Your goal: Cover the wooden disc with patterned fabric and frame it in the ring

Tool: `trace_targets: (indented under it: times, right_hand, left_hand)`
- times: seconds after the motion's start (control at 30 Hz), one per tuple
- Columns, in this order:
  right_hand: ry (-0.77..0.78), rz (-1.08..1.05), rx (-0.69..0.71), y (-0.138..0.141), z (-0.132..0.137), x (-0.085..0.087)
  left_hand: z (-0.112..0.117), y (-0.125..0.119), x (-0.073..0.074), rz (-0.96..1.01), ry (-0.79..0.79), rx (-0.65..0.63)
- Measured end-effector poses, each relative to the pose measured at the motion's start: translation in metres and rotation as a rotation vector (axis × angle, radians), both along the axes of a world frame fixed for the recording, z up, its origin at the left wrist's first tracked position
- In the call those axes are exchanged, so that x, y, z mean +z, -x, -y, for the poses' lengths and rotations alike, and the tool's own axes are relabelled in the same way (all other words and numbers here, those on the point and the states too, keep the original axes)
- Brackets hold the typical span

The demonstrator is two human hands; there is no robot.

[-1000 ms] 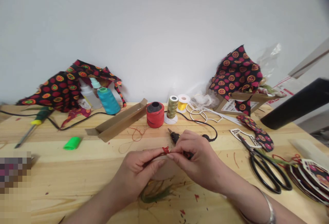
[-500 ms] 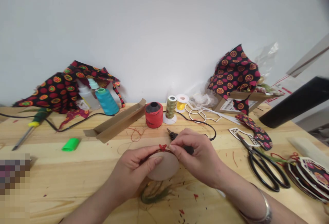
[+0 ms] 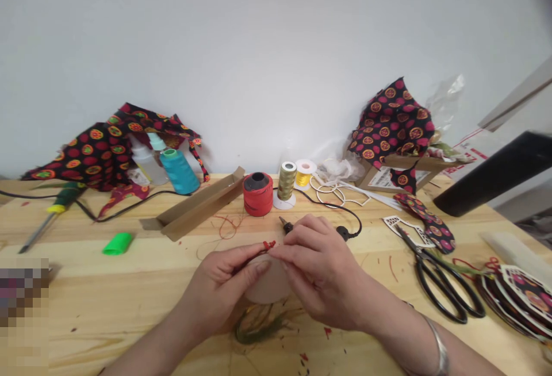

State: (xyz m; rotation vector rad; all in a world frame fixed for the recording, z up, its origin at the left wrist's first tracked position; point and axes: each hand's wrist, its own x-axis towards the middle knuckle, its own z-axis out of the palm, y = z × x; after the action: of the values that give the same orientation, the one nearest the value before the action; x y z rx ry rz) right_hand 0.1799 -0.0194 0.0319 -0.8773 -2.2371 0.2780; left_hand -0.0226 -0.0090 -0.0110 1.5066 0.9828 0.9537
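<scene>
My left hand (image 3: 224, 287) pinches the edge of a small round pinkish disc (image 3: 267, 287) held upright over the wooden table (image 3: 107, 307). A tiny red knot (image 3: 269, 244) sticks up from the disc's top rim. My right hand (image 3: 319, 269) is closed on the same rim right beside the knot, its fingers curled over the disc. Green and yellow threads (image 3: 259, 324) hang from the disc's bottom onto the table. A dark pointed tool (image 3: 285, 225) with a black cord lies just behind my right hand.
Red (image 3: 257, 194), olive (image 3: 287, 180), yellow (image 3: 305, 173) and teal (image 3: 177, 171) thread spools stand at the back, beside a long cardboard tray (image 3: 198, 206). Black scissors (image 3: 444, 287) and patterned fabric pieces (image 3: 431, 223) lie right. A green clip (image 3: 117, 243) and a screwdriver (image 3: 47, 218) lie left.
My right hand has slid left over the disc's top, and now covers more of it. The red knot has shifted slightly left. The left hand has held its place.
</scene>
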Motion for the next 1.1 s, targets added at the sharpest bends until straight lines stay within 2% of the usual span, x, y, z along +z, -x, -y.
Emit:
trace_targets:
  times: [0.1, 0.2, 0.27, 0.33, 0.4, 0.7, 0.93, 1.03, 1.1]
  right_hand:
    - [0.013, -0.232, -0.043, -0.003, -0.003, 0.001]
    - [0.138, -0.417, -0.231, -0.006, -0.008, 0.002]
    - [0.294, -0.396, -0.292, -0.007, -0.011, 0.002]
    - [0.429, -0.322, -0.264, -0.005, -0.011, 0.001]
    - [0.491, -0.260, -0.222, -0.002, -0.010, -0.001]
    - [0.473, -0.242, -0.193, 0.003, -0.008, -0.006]
    - [0.299, -0.343, -0.135, 0.003, -0.007, -0.005]
    - [0.359, -0.381, -0.102, 0.001, -0.007, -0.005]
    - [0.408, -0.408, -0.087, 0.000, -0.009, -0.006]
  left_hand:
    - [-0.002, -0.001, 0.007, 0.013, -0.012, 0.038]
    - [-0.003, -0.002, 0.013, 0.038, 0.017, 0.059]
    - [-0.004, -0.002, 0.015, 0.041, 0.034, 0.058]
    - [-0.005, -0.002, 0.015, 0.042, 0.035, 0.063]
    - [-0.006, -0.001, 0.014, 0.037, 0.024, 0.066]
    - [-0.006, 0.000, 0.012, -0.012, -0.027, 0.086]
    - [-0.002, -0.002, 0.011, -0.017, -0.215, 0.012]
    - [0.000, -0.001, 0.008, -0.054, -0.308, 0.002]
    - [0.002, 0.000, 0.006, -0.085, -0.315, 0.002]
